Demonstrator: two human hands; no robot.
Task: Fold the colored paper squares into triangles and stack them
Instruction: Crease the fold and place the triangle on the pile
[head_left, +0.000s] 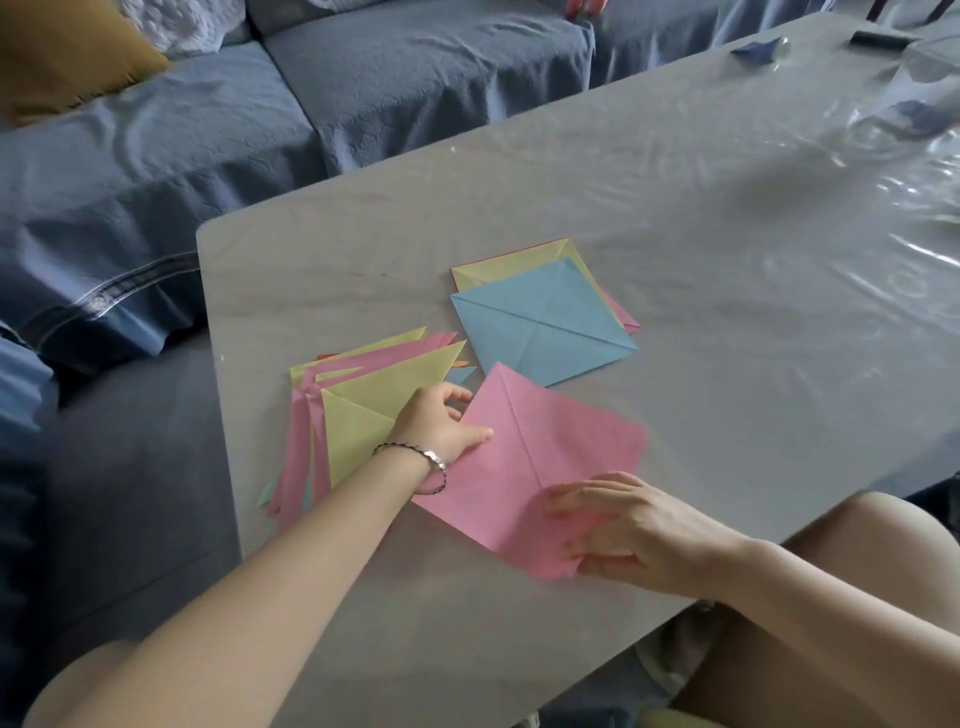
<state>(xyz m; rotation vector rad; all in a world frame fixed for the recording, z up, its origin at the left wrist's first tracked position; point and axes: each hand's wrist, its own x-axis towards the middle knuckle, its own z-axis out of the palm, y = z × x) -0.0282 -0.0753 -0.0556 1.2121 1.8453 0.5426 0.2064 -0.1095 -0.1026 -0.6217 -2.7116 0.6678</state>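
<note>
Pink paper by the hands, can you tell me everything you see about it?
The pink paper is a thin square sheet, plain pink, lying mostly flat on the grey table, turned like a diamond. A sharp crease runs from its far corner. The left hand rests its thumb on the left edge; the right hand grips the near corner.
</note>
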